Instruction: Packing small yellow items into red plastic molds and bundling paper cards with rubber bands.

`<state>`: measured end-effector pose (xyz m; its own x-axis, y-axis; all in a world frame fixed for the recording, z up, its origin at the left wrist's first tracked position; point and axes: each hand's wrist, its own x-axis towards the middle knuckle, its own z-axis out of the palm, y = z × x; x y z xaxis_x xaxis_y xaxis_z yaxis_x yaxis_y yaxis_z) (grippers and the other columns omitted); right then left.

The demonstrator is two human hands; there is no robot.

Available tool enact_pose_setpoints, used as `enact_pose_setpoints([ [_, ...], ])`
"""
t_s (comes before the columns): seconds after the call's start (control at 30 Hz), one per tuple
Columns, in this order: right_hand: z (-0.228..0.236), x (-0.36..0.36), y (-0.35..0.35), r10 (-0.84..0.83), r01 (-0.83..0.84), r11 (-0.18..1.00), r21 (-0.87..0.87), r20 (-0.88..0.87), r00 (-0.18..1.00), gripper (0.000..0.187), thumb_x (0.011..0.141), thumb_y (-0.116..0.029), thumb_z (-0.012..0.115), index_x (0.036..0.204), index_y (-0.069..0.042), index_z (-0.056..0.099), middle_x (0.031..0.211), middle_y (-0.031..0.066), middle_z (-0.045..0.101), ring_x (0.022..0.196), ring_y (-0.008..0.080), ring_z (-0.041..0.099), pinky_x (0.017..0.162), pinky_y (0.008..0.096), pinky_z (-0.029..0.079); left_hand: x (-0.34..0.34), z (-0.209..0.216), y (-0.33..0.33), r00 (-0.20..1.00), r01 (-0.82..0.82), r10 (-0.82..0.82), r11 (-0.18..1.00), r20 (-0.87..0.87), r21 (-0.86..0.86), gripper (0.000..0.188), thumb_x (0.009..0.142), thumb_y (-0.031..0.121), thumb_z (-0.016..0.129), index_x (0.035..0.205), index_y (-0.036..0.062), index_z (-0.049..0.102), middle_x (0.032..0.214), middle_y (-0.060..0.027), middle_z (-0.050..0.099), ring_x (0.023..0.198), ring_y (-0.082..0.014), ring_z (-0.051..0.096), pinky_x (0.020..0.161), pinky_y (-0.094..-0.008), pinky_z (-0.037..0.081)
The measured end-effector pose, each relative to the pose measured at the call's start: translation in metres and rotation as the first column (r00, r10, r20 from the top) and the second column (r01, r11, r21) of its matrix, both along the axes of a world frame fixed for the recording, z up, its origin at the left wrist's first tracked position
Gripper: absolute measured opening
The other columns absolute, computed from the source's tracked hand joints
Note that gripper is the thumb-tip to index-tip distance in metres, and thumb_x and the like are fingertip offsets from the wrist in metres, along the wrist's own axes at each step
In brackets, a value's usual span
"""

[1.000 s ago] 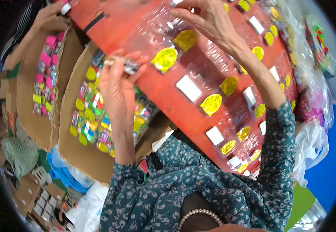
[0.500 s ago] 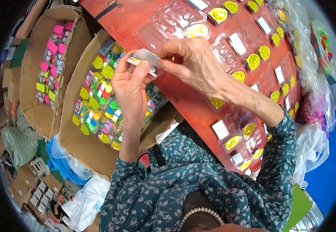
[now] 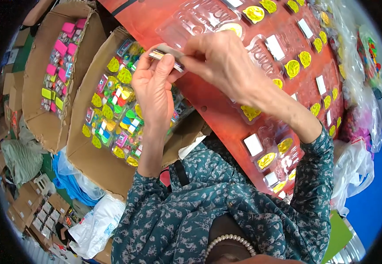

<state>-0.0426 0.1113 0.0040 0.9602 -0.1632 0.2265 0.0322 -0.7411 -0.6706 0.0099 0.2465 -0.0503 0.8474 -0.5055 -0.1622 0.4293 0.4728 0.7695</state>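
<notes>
My left hand [image 3: 155, 88] is closed around a small stack of cards or folded papers [image 3: 159, 54], its thumb pressing on the near side. The stack shows a pale top sheet and dark and coloured edges. My right hand [image 3: 226, 66] is slightly blurred, its thumb and forefinger pinched at the right edge of the pale sheet. Below both hands lies the red table [image 3: 191, 99], bearing rows of clear plastic blister trays [image 3: 199, 20]. Many trays hold a yellow foil-like round piece [image 3: 292, 68] and a white card [image 3: 253, 144].
Left of the table stands an open cardboard box [image 3: 92, 169] of colourful packed toys. Beyond it, another box [image 3: 32, 119] contains pink and yellow-green packs. Clear plastic bags [image 3: 353, 163] hang along the table's right side. A white bag [image 3: 98, 229] and blue bag [image 3: 70, 180] lie lower left.
The view has shifted slightly, moving the table and boxes in the picture. My right hand has moved a little at the stack's edge; my left hand keeps its hold.
</notes>
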Motion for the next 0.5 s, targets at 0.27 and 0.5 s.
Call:
enact_pose_setpoints([
  [0.27, -0.006, -0.001, -0.007, 0.232, -0.231, 0.973, -0.029, 0.044, 0.972, 0.011, 0.073, -0.01, 0.056, 0.071, 0.001, 0.056, 0.068, 0.0169, 0.058, 0.067, 0.0343, 0.058, 0.057, 0.043, 0.044, -0.003, -0.005, 0.007, 0.998, 0.057, -0.058, 0.998, -0.01, -0.029, 0.021, 0.091, 0.014, 0.051, 0.106, -0.0009, 0.054, 0.098, -0.0079, 0.06, 0.086, -0.0144, 0.06, 0.072, -0.0328, 0.055],
  [0.5, 0.014, 0.028, -0.038, -0.114, 0.134, 0.987, 0.086, -0.202, 0.973, 0.017, 0.078, -0.012, 0.062, 0.077, 0.004, 0.062, 0.056, 0.0114, 0.055, 0.049, 0.0134, 0.048, 0.047, 0.0314, 0.039, 0.009, -0.003, 0.008, 0.997, -0.024, 0.027, 0.999, -0.078, 0.033, 0.019, 0.09, 0.016, 0.055, 0.1, -0.0002, 0.054, 0.094, -0.0157, 0.061, 0.081, -0.024, 0.064, 0.069, -0.0337, 0.057],
])
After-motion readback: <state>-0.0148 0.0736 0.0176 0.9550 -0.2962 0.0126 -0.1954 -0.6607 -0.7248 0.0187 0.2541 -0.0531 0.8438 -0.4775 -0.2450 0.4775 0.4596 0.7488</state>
